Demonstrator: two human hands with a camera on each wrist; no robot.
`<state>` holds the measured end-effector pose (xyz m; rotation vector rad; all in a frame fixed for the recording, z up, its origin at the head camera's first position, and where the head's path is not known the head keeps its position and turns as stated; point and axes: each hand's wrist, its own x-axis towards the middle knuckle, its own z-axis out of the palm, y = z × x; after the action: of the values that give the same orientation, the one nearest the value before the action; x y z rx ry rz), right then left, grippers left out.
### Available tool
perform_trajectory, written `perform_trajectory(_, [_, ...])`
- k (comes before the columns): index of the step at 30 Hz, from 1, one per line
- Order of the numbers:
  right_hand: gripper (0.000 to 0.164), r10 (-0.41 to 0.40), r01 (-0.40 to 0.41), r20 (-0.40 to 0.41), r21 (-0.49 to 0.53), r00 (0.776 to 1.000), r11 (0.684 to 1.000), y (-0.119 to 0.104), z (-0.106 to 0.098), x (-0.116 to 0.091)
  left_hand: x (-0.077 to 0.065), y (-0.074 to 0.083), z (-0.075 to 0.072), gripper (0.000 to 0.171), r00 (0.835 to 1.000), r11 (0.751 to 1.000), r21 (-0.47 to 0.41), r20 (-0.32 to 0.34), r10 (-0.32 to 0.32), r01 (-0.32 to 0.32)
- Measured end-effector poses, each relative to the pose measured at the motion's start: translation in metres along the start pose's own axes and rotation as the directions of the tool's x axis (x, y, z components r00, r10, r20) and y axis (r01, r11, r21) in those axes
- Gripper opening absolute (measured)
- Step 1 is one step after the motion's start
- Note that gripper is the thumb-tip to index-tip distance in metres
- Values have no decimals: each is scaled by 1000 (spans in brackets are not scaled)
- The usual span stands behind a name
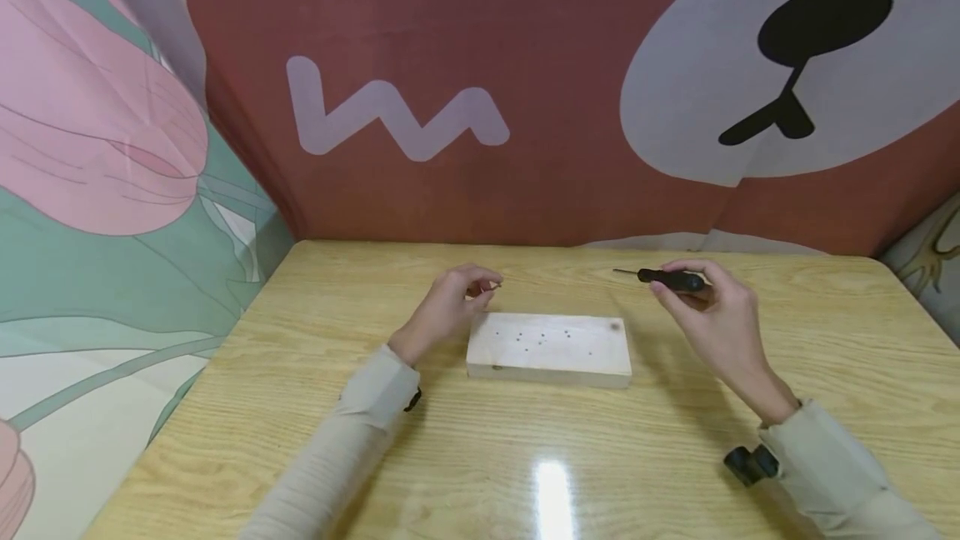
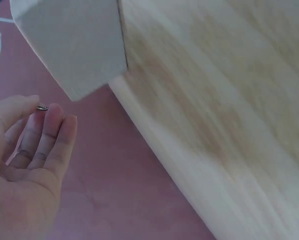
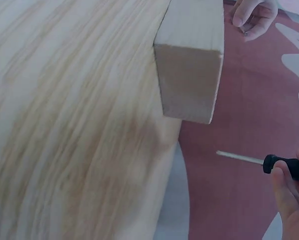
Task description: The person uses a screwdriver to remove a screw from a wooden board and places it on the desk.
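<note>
A pale wooden block lies on the table, its top dotted with several small dark holes or marks. My left hand is above the block's far left corner. Between its thumb and fingertips it pinches a small screw, whose threads show in the left wrist view. To the right of the block, my right hand grips a screwdriver by its black handle. The thin metal shaft points left, toward the left hand, and stands apart from the block.
The wood-grain table ends at a back edge against a red cloth backdrop with cartoon shapes. A floral cloth hangs at the left side. A black device sits at the right wrist.
</note>
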<state>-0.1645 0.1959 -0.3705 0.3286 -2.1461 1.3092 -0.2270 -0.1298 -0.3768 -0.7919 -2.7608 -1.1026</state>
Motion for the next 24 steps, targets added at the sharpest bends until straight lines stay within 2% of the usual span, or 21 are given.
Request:
perform_trajectory(8, [23, -26, 25, -10, -54, 1000, 998, 15, -1, 0, 6, -11, -6, 24, 1000, 1000, 11, -14, -26, 26])
perform_trajectory(16, [23, -48, 52, 22, -174, 999, 983, 30, -5, 2, 12, -19, -7, 28, 994, 994, 29, 21, -110, 109])
perform_trajectory(24, [24, 24, -3, 94, -217, 995, 976, 40, -9, 2, 17, -27, -6, 29, 986, 986, 40, 33, -161, 159])
